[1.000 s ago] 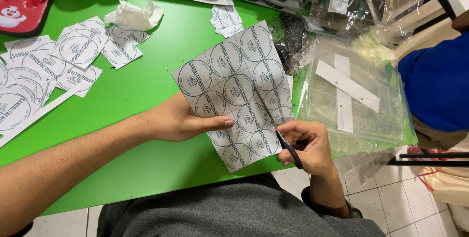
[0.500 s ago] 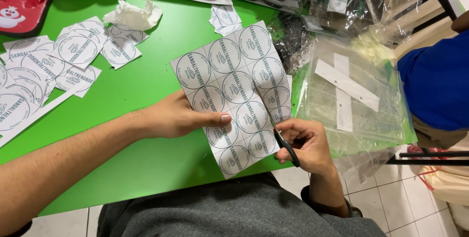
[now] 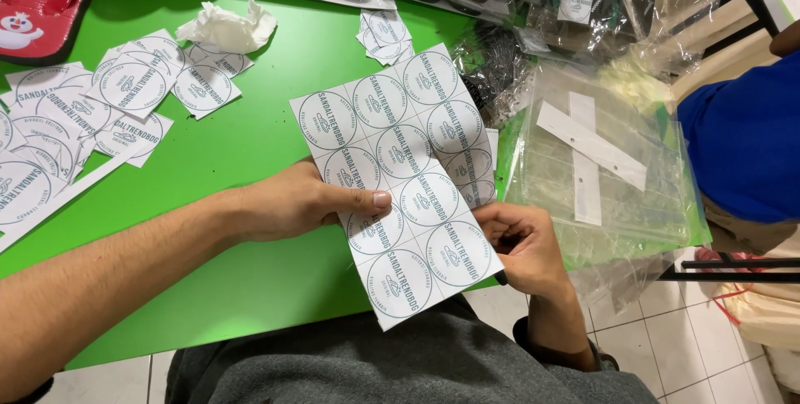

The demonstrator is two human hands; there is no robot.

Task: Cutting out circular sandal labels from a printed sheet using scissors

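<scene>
1. The green table (image 3: 250, 146) bears everything; the held sheet hangs out over its near edge, toward the person's lap, which leaves room for both hands to work under and around it.
2. A stack of clear plastic bags (image 3: 608, 179) with white card strips lies to the right of the grip, beside a person in a blue garment (image 3: 742, 137). Beyond the grip, along the far edge, sit flip-flops (image 3: 50, 4), some of them wrapped.
3. The sheet of round printed labels (image 3: 404, 179) is the thing in hand. Its long axis runs diagonally, from the far upper end over the table down to the near corner by the person's body; the printed face points up at the camera.
4. The left hand (image 3: 292, 204) pinches the sheet at its left edge, thumb on top across a label and the fingers hidden beneath, apparently to keep the paper flat and taut.
5. The right hand (image 3: 521, 241) is curled closed just behind the sheet's right edge. A dark tip shows below it, so it seems to grip a small tool, probably scissors, but the paper hides which.
6. Left of the grip lie cut label squares (image 3: 125, 87) in loose overlapping heaps, with a crumpled tissue (image 3: 225, 27) beyond them.
</scene>
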